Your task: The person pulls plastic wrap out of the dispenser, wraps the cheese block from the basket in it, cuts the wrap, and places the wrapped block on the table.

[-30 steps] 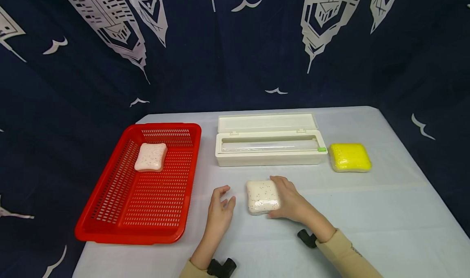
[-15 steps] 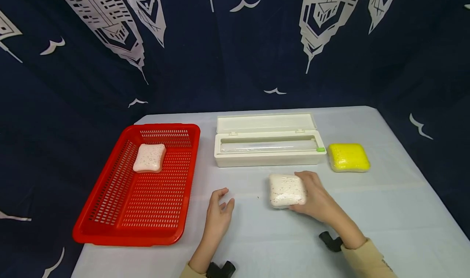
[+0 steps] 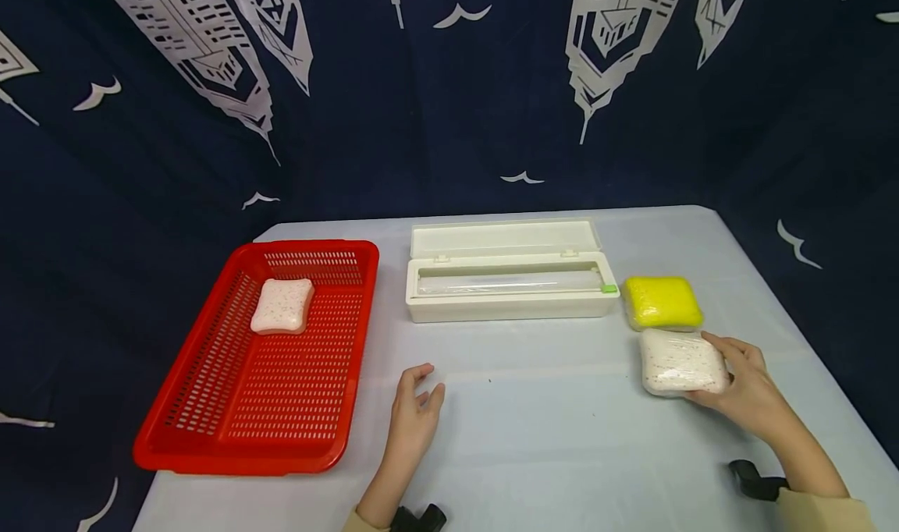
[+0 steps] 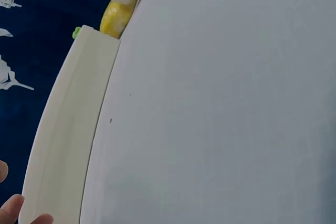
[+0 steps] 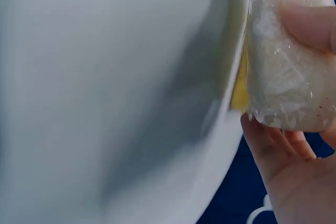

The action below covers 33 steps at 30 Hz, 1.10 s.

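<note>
My right hand (image 3: 755, 388) grips a white speckled sponge (image 3: 681, 364) by its right end, thumb on the near side and fingers on the far side. In the right wrist view, clear film with wrinkles and shine covers this sponge (image 5: 289, 72). A yellow sponge (image 3: 662, 302), also shiny with film, lies just behind it on the table. My left hand (image 3: 413, 423) hovers near the table's middle with loosely bent fingers and holds nothing. Its fingertips (image 4: 11, 205) show at the corner of the left wrist view.
A white cling film dispenser (image 3: 513, 307) stands at the back with its lid raised, a film roll inside and a green slider (image 3: 609, 289) at its right end. The red basket (image 3: 242, 466) on the left holds a pinkish-white speckled sponge (image 3: 282, 306).
My right hand has carried the wrapped white sponge from the middle of the table rightward, to just in front of the yellow sponge. The left hand has stayed nearly still.
</note>
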### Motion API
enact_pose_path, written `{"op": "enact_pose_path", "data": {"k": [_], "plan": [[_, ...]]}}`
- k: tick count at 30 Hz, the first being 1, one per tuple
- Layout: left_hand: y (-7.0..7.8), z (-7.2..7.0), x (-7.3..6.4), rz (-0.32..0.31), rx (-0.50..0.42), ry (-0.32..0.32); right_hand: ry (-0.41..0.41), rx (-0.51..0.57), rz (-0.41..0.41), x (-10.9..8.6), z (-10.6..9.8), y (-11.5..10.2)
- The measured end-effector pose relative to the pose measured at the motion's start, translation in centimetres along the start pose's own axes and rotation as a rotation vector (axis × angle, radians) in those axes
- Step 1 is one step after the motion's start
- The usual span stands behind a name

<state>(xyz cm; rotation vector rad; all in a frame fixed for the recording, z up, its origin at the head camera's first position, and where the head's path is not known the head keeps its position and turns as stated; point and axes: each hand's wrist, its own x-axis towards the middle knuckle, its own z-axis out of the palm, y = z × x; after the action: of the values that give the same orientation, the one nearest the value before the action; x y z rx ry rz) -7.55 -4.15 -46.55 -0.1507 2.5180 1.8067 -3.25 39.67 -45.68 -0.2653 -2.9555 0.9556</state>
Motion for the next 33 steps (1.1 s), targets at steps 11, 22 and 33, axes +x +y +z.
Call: {"op": "enact_pose_path", "data": {"k": [11, 22, 33], "plan": [[-0.4, -0.1, 0.0, 0.011, 0.001, 0.001, -0.096, 0.118, 0.074, 0.9, -0.2, 2.6], [-0.4, -0.3, 0.3, 0.024, 0.028, -0.012, -0.118, 0.033, 0.066, 0.8, -0.5, 1.7], [1.9, -0.2, 2.4, 0.204, 0.077, 0.099, 0.0, -0.013, -0.056, 1.6, 0.1, -6.9]]}}
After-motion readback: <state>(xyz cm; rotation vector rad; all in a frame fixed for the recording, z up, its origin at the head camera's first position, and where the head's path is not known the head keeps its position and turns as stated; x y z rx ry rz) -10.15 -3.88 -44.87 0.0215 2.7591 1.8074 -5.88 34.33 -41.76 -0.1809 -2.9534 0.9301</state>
